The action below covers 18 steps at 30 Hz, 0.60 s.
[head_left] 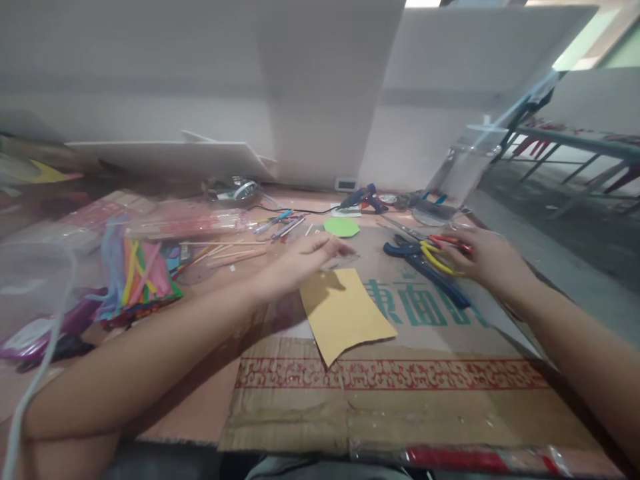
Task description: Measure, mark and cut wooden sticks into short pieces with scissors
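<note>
My left hand (313,260) is over the middle of the table, just above the top edge of a yellow sheet of paper (345,313). Its fingers point right and look loosely bent; whether anything is between them is too blurred to tell. On the right, my right hand (463,252) is closed at the red-handled tool (453,241), beside the yellow handles of another tool (437,259). Blue-handled pliers (425,267) lie to the left of that hand. A green paper octagon (342,227) rests beyond my left hand.
Colourful pipe cleaners (143,273), thin sticks (235,253) and plastic packs (190,225) lie at the left. A glue gun (363,197) sits at the back near a clear container (455,173). Printed cardboard (400,407) covers the front.
</note>
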{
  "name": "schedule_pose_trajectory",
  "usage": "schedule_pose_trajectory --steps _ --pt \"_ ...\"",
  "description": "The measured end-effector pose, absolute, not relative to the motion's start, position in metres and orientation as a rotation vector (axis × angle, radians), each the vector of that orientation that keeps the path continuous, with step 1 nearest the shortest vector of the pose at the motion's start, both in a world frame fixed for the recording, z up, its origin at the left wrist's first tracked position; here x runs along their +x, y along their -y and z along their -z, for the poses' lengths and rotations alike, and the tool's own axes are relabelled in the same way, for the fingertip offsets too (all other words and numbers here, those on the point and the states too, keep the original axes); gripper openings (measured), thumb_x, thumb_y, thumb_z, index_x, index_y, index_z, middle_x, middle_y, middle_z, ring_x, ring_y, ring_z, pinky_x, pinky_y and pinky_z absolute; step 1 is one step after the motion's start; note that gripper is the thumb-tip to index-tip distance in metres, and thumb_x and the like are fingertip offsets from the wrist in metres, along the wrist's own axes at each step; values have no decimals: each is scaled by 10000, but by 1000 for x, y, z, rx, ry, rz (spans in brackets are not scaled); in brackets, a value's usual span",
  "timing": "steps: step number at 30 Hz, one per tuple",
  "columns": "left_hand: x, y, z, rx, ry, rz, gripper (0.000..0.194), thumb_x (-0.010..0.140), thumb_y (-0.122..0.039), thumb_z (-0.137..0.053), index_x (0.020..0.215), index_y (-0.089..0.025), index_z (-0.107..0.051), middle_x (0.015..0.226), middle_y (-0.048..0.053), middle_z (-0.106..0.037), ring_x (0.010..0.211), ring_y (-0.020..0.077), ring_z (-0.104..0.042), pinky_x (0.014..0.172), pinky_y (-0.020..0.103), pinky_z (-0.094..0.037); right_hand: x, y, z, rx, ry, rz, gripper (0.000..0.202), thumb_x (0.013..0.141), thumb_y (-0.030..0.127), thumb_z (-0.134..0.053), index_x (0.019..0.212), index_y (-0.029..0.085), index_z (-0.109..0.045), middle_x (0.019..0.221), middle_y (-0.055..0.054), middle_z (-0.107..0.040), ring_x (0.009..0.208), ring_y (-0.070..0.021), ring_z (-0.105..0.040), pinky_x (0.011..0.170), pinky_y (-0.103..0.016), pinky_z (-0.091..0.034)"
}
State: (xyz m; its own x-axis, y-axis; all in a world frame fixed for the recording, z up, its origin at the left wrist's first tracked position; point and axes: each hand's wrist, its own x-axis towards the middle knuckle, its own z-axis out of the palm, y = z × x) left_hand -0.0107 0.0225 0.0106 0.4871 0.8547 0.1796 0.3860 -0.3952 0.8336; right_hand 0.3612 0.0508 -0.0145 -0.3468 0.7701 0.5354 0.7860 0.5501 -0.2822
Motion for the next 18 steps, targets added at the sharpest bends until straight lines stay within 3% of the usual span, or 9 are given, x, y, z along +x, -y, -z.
schedule_pose_trajectory --steps 3,6,9,11,14,16,18 --pt "-7 -15 -17 1751 -849 -833 517 1067 -441 -184 1395 -283 -550 1463 55 -590 1319 216 -561 1043 430 -508 314 -30 3 -1287 2167 130 247 967 338 -544 1139 257 -701 981 -72 -725 850 -271 -667 715 -393 -517" --pt "5 -6 -17 1575 -790 -779 583 1057 -452 -61 1501 -315 -413 1503 51 -553 1351 211 -545 1012 437 -546 257 -9 -8 -920 2415 89 354 963 306 -577 1313 314 -626 1061 -65 -726 872 -260 -673 764 -402 -531" --pt "17 1 -17 1404 -737 -746 573 1057 -459 -119 1518 -268 -402 1454 71 -592 1334 216 -559 1020 405 -541 213 1 -13 -649 2564 55 299 976 279 -563 1234 382 -672 1037 -27 -727 971 -253 -653 877 -428 -499" --pt "16 2 -17 1419 -716 -733 577 1057 -438 -122 1506 -240 -426 1416 87 -615 1311 218 -573 1027 401 -532 199 2 -16 -541 2489 15 206 990 291 -537 1084 337 -714 965 -25 -721 939 -236 -647 877 -423 -494" --pt "-4 3 -14 1777 -886 -741 502 1040 -457 -287 1449 -248 -488 1422 96 -592 1298 236 -563 1060 421 -498 195 -1 -20 -667 2139 -184 259 1017 403 -492 887 270 -672 852 -41 -684 809 -206 -632 785 -383 -514" --pt "-20 5 -7 2213 -1076 -640 483 928 -454 -586 1357 -231 -570 1421 110 -581 1306 294 -538 1101 471 -445 200 -4 -18 -861 1881 -529 330 1018 485 -478 847 252 -636 749 -30 -641 704 -181 -612 704 -345 -519" --pt "-31 8 5 2571 -982 -331 387 902 -416 -635 1238 -225 -654 1387 115 -608 1277 332 -554 1076 500 -444 206 -7 -13 -959 1681 -997 354 989 538 -518 845 233 -623 647 -4 -609 594 -154 -581 602 -298 -499"
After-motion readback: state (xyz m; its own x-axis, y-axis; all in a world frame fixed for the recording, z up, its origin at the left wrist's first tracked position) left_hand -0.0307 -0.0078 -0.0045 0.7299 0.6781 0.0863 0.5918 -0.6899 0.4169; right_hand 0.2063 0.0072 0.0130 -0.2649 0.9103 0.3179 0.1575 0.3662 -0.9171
